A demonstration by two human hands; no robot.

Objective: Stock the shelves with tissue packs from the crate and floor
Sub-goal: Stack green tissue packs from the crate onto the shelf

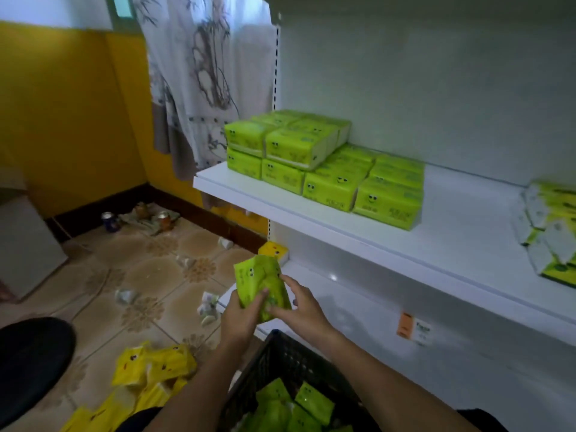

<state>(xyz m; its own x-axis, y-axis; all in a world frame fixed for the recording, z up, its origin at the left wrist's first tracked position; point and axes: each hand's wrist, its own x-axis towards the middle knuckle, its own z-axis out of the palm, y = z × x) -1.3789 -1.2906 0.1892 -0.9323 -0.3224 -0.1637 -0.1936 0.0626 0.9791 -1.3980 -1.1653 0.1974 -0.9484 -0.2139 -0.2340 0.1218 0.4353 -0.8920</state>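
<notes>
Item in hand: one green tissue pack (260, 280), wrapper crumpled, held upright in the air over the near corner of the lower shelf (358, 304), just above the black crate (282, 353)
Left hand (240, 318): grip closed round the pack's lower left side, fingers curled onto its face
Right hand (300, 307): grip holding the pack's lower right edge, fingers curled against it
Crate contents: loose green packs (296, 406), tilted at odd angles
Floor (149, 275): heap of yellow packs (152, 369) left of the crate (well apart from the shelves)
Upper shelf (343, 227): stacked green block (311, 163), two packs high at the left end, one high to the right
Lower shelf, far end: single yellow pack (276, 252)
</notes>
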